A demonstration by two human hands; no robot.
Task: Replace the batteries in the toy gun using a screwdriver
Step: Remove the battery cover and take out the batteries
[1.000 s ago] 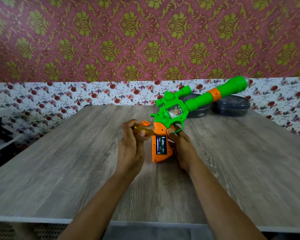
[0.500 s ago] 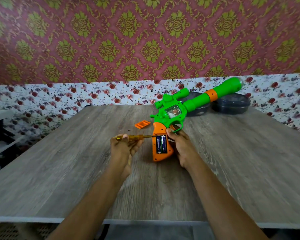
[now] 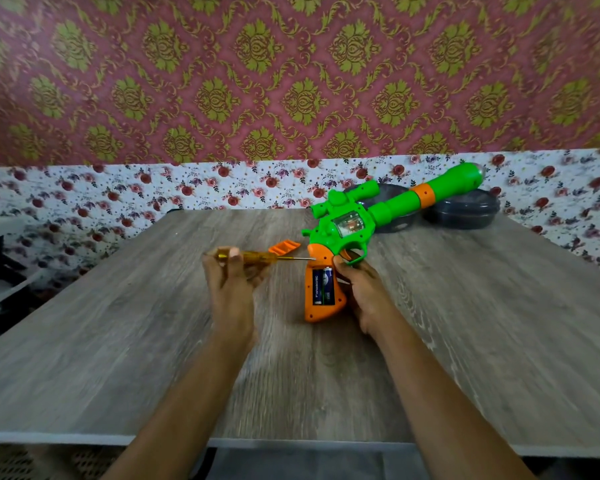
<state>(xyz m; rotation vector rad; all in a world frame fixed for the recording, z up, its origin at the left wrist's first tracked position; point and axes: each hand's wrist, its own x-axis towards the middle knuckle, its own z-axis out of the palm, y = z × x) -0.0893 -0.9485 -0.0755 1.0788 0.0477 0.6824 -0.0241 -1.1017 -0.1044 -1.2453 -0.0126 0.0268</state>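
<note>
Head view: right hand (image 3: 361, 292) clamped on light, stiff toy gun (image 3: 343, 230) grip; left hand (image 3: 229, 282) wrapped around screwdriver (image 3: 257, 258); batteries (image 3: 323, 285) exposed, probably slippery.

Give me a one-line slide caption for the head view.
Left hand aims screwdriver at toy gun grip held by right hand; batteries exposed.

One word can be read: "Panasonic", in white letters running lengthwise along the dark blue cylindrical battery (image 3: 323, 286), just right of the frame's centre. That battery sits in the open compartment of the orange plastic handle of the green toy gun (image 3: 347, 223). Smaller marks near the battery's lower end are too small to make out.
</note>
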